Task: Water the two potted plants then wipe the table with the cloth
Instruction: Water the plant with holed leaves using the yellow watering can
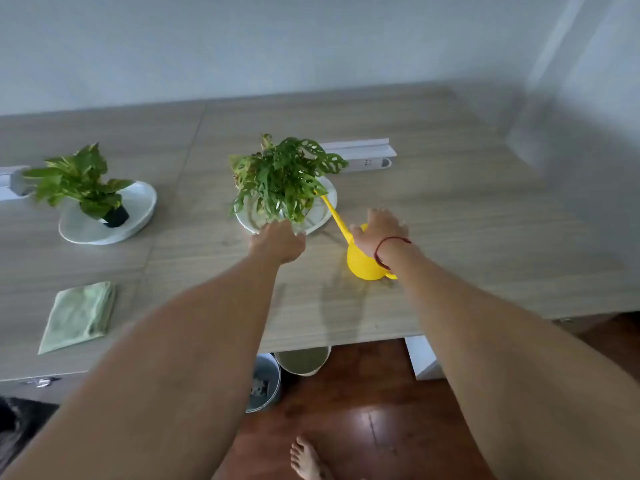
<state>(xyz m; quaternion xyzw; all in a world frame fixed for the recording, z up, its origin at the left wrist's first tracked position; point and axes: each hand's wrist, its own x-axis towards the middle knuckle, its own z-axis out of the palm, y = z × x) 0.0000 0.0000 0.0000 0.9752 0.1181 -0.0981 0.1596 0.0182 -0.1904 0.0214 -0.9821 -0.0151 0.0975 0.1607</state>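
Left hand: the left hand (277, 242) reaches to the near rim of the white dish (323, 216) at centre frame. Its fingers are hidden behind the back of the hand and the leaves, so I cannot tell whether it grips.
Right hand: the right hand (379, 230) lies over the top of the yellow watering can (363, 265) with its fingers spread and fairly straight, not wrapped round it. A red string bracelet (388, 245) is on the wrist.
Watering can: stands on the surface (467, 237) right of centre. Its long spout (334, 214) slants up and left, and its tip reaches the dish's right edge.
Centre plant: the holey-leaved plant (287, 174) stands in that dish.
Left plant: the pothos (76, 181), in a black pot (117, 216), tilts in a second white dish (138, 209) at mid-left.
Cloth: the green cloth (79, 317) lies folded at lower left, well apart from both hands.
Behind: a white socket rail (367, 157).
Below: two bins (263, 382) and a bare foot (308, 459) on the wooden floor (363, 410).
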